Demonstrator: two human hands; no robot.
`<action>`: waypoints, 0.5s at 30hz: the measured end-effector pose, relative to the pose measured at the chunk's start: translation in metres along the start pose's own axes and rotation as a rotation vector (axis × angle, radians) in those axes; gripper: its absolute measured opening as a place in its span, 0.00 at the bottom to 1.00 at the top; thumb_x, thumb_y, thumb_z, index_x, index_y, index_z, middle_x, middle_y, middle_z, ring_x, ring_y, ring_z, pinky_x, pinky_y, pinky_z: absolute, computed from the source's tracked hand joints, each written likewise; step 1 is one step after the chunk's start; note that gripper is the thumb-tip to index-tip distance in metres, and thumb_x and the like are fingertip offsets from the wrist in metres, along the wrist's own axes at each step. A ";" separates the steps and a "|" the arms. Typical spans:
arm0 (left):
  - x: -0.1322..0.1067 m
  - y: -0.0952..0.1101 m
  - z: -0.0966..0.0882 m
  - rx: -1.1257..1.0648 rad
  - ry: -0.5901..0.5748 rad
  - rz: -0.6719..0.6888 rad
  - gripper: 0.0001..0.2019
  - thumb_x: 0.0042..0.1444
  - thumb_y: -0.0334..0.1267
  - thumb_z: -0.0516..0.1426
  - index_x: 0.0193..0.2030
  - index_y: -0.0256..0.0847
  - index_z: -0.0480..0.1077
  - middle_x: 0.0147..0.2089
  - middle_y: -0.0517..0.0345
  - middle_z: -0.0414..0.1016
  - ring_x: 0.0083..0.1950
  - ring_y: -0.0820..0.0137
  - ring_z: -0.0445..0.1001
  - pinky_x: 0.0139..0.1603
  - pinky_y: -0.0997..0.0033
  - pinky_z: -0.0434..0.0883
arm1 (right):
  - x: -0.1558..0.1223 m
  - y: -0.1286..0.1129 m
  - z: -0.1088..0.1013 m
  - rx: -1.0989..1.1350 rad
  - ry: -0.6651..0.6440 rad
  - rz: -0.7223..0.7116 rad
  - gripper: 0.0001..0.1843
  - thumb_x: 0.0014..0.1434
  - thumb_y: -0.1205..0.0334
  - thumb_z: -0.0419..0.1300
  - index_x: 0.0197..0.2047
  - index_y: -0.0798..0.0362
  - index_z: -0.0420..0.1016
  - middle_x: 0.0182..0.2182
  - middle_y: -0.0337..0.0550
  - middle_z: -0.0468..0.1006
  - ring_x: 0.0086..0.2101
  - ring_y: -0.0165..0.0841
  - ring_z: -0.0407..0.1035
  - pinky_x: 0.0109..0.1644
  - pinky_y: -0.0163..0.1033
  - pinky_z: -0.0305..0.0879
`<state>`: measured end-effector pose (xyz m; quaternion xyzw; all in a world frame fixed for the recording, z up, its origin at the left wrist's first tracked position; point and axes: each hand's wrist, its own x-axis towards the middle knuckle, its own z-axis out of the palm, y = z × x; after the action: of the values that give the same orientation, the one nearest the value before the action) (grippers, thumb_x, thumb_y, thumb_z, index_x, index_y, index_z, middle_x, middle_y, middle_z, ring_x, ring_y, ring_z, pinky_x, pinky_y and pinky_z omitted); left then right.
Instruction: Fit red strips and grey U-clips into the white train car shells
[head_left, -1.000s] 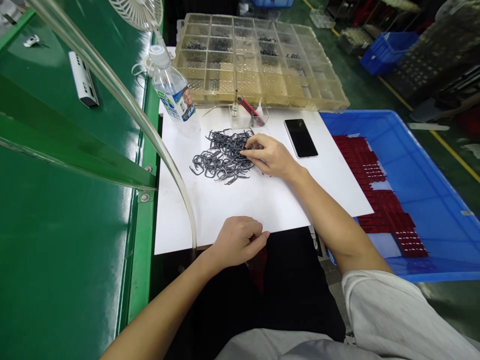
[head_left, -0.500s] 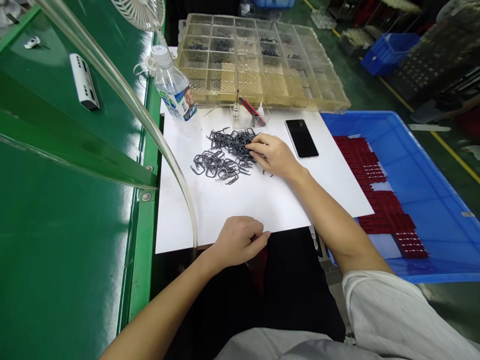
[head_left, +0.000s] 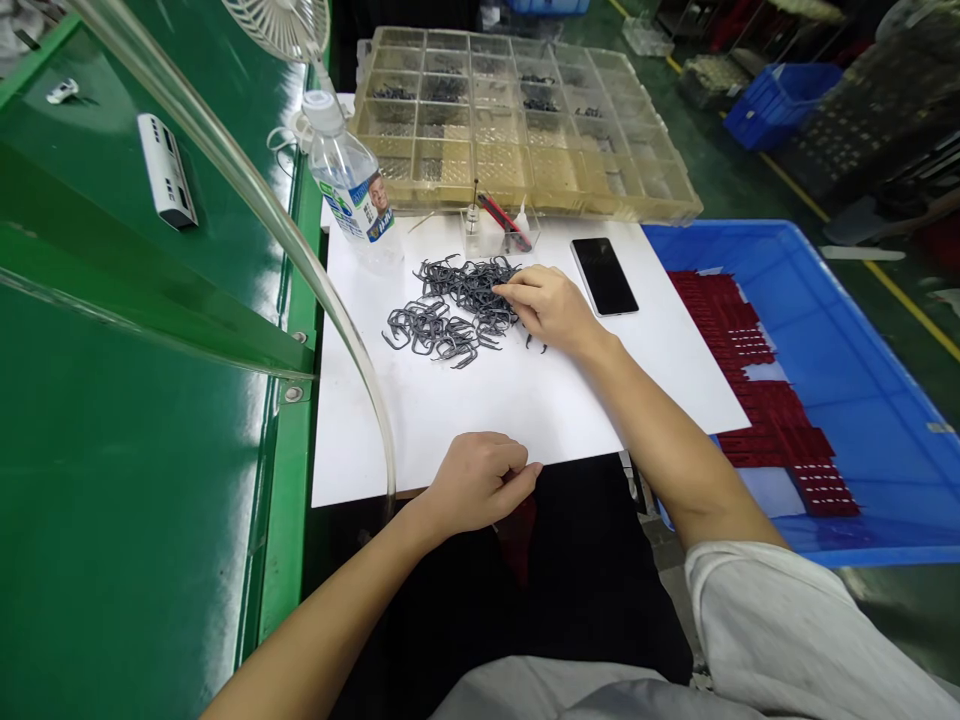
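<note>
Dark grey bent clips lie in a loose pile (head_left: 439, 330) on a white board (head_left: 450, 420). At the right side of this pile is my right hand (head_left: 551, 308), thumb and fingertips drawn together in a pinch among the clips. Whatever is between those fingertips is too small to make out. My left hand (head_left: 480, 482) rests at the board's near edge, its fingers curled and the thumb pressed against them. Its grip is hidden from above. Just below it, a dark red piece (head_left: 519, 545) shows against black cloth; I cannot tell whether the hand touches it.
Behind the pile stand a small clear box (head_left: 499, 238) with tools and a compartment tray (head_left: 495, 180). A black phone (head_left: 604, 276) lies to the right, a plastic bottle (head_left: 351, 170) stands left. A blue bin (head_left: 862, 400) holds red strips. A clear hose (head_left: 330, 290) arches past the board.
My right hand has shifted very slightly at the pile's right side, and two loose clips beside it show more clearly. My left hand has stayed in place.
</note>
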<state>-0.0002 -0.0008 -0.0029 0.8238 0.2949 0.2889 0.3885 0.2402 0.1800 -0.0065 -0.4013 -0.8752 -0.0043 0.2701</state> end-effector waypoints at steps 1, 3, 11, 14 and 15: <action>0.000 0.000 0.000 0.003 -0.004 -0.002 0.22 0.71 0.36 0.56 0.27 0.44 0.50 0.22 0.67 0.53 0.25 0.72 0.53 0.29 0.65 0.51 | 0.000 0.000 0.000 0.001 0.001 0.012 0.22 0.76 0.67 0.52 0.61 0.49 0.86 0.48 0.53 0.85 0.48 0.47 0.76 0.49 0.52 0.67; 0.001 0.001 0.000 0.007 -0.012 -0.008 0.22 0.71 0.37 0.56 0.27 0.44 0.51 0.22 0.66 0.54 0.25 0.71 0.53 0.29 0.65 0.52 | 0.000 0.000 -0.001 -0.002 0.005 0.023 0.22 0.75 0.67 0.53 0.61 0.49 0.86 0.48 0.54 0.85 0.48 0.48 0.75 0.50 0.53 0.67; 0.002 0.000 0.000 0.004 -0.003 0.005 0.22 0.72 0.36 0.55 0.27 0.44 0.51 0.22 0.66 0.54 0.24 0.72 0.54 0.29 0.65 0.51 | 0.000 0.001 -0.002 0.021 -0.027 -0.001 0.25 0.73 0.71 0.54 0.65 0.48 0.84 0.50 0.53 0.86 0.51 0.49 0.76 0.51 0.53 0.66; 0.001 0.000 0.000 0.002 0.001 0.013 0.22 0.71 0.36 0.56 0.27 0.44 0.50 0.22 0.66 0.54 0.24 0.72 0.54 0.29 0.66 0.51 | 0.000 0.002 -0.004 0.013 -0.047 0.024 0.24 0.74 0.69 0.55 0.65 0.51 0.84 0.50 0.55 0.86 0.51 0.50 0.77 0.52 0.53 0.66; 0.001 0.000 0.000 0.001 0.002 0.014 0.22 0.71 0.35 0.56 0.27 0.44 0.50 0.22 0.66 0.54 0.24 0.72 0.54 0.29 0.66 0.51 | 0.000 0.002 -0.004 0.014 -0.058 0.032 0.23 0.73 0.68 0.56 0.65 0.52 0.84 0.50 0.56 0.87 0.51 0.50 0.77 0.52 0.53 0.65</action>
<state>0.0006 -0.0001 -0.0029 0.8257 0.2897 0.2924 0.3857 0.2433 0.1801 -0.0035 -0.4131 -0.8762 0.0176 0.2475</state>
